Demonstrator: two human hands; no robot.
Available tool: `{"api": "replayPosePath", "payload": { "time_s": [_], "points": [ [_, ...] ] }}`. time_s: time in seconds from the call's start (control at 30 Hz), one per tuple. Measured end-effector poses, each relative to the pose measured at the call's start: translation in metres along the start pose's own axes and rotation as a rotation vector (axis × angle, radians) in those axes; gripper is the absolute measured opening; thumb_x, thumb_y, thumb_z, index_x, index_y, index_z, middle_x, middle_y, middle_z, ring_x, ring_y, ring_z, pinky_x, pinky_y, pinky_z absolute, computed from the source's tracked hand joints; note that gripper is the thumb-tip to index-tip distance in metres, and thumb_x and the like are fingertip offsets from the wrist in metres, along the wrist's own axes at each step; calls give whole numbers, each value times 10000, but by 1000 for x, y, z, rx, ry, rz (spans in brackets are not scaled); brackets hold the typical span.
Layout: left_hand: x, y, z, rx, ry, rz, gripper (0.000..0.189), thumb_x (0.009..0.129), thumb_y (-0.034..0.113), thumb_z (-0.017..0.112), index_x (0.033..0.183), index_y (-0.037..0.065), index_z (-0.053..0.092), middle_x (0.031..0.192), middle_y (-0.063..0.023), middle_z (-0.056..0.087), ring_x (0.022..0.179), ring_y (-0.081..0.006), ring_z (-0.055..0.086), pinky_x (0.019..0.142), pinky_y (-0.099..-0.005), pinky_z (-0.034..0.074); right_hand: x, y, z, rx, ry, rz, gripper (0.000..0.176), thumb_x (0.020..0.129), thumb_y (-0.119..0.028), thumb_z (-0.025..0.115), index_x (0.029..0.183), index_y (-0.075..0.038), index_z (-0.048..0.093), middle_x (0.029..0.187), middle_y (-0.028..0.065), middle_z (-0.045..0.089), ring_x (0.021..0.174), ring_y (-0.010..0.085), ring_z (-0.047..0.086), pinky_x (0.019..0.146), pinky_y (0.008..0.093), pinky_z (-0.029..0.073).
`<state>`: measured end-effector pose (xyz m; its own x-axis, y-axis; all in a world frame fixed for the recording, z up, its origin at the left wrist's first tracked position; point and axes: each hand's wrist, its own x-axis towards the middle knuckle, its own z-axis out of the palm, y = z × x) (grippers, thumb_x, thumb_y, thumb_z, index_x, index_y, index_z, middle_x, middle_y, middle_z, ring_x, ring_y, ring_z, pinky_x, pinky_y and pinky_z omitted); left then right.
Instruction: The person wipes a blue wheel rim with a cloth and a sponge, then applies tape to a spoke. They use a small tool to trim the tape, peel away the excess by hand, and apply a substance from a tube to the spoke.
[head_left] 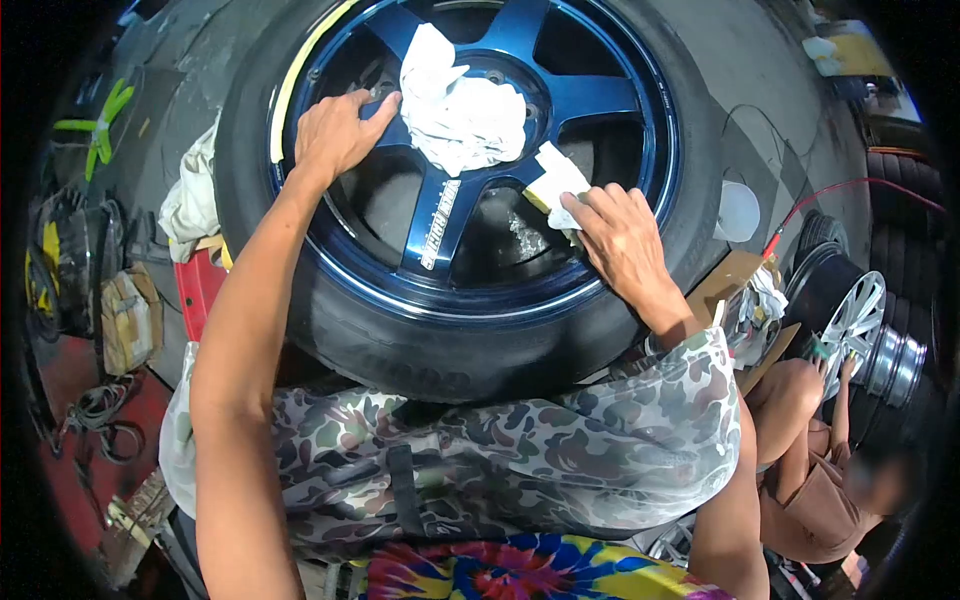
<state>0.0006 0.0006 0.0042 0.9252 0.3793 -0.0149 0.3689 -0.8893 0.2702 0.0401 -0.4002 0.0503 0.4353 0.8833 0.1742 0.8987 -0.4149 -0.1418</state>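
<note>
A blue multi-spoke wheel (pixel 592 95) with a black tyre (pixel 400 350) lies flat in front of me. My left hand (pixel 340 135) rests on the wheel's left spoke, thumb spread away from the fingers. Near the hub sits a crumpled white cloth (pixel 470 120), just right of that hand and partly covering the centre. My right hand (pixel 620 235) grips a yellow-and-white sponge (pixel 552 188) at the lower right spoke; the palm hides part of it. White lettering (pixel 440 225) runs along the lower spoke, and a pale yellow strip (pixel 290 90) follows the rim's left edge.
Another person (pixel 820 490) crouches at the lower right, hands by a silver wheel (pixel 860 315). A red cable (pixel 850 185) crosses the right side. A white container (pixel 737 210) stands beside the tyre. On the left are a pale cloth (pixel 195 190) and a wrapped package (pixel 130 320).
</note>
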Motion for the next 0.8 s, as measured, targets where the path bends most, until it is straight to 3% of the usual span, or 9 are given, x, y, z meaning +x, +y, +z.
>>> {"api": "replayPosePath", "payload": {
  "time_s": [0.43,0.5,0.6,0.8],
  "points": [
    [-1,-7,5,-2,4,-7,730,974,685,554,1249,50,785,1095,-253,780,1054,-395,756,974,-482,568,-13,-1,-5,78,-53,8,541,805,-21,790,1330,-48,667,1062,92,613,922,283,570,824,412,437],
    [-2,-7,8,-5,81,46,684,1001,658,546,1156,42,800,956,-293,760,970,-435,751,907,-504,565,-14,1,-9,86,-83,6,518,819,-28,783,1325,-39,670,1053,100,610,929,289,576,833,415,440],
    [-2,-5,5,-9,81,46,679,1000,657,548,1157,46,800,946,-293,758,964,-434,753,896,-507,569,8,-2,2,63,7,-36,423,858,-77,763,1268,-12,686,1001,83,595,915,252,581,824,405,444],
    [-4,-1,2,-3,84,23,664,997,646,560,1141,43,796,919,-306,746,957,-453,742,888,-513,565,-11,-3,-10,84,-108,-32,424,878,-94,746,1289,-15,685,996,86,611,940,252,607,824,388,450]
  ]
}}
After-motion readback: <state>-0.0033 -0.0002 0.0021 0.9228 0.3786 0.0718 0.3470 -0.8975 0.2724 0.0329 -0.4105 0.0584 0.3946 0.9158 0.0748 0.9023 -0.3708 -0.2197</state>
